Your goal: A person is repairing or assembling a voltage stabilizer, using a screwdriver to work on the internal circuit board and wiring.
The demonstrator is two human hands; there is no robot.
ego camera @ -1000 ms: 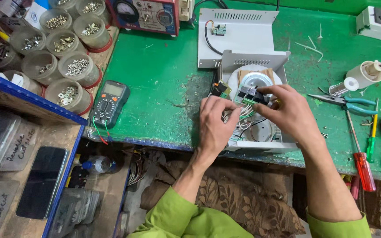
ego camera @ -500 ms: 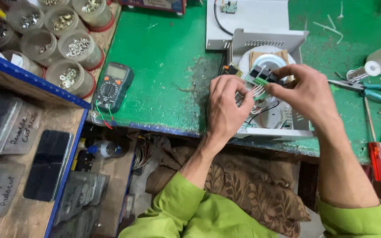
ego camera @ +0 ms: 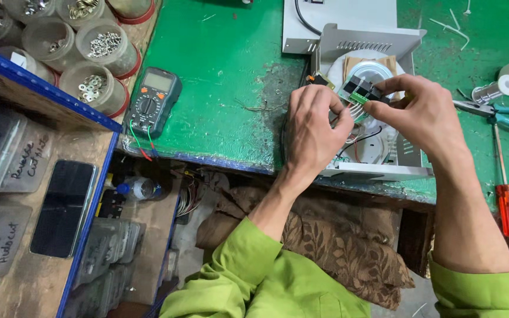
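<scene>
My left hand [ego camera: 312, 129] and my right hand [ego camera: 420, 115] meet over an open white metal case [ego camera: 378, 44] on the green bench [ego camera: 225, 76]. Between their fingertips sits a small green circuit board with black block parts [ego camera: 363, 92], its thin wire leads fanning out below. My right hand pinches the board from the right; my left fingers hold its left end and the leads. Under it lies a round white-wrapped coil [ego camera: 372, 70] inside the case. Black and red wires run from the case under my hands.
A grey handheld meter [ego camera: 153, 101] with red and black leads lies left of the case. Clear jars of washers and screws [ego camera: 92, 79] stand on the left shelf, with a dark phone [ego camera: 63, 206] below. Teal pliers [ego camera: 499, 115] and a red-handled screwdriver [ego camera: 506, 200] lie at right.
The view has shifted so the bench and case sit higher and further right in frame. Both hands stay on the small board over the coil, fingers shifting slightly.
</scene>
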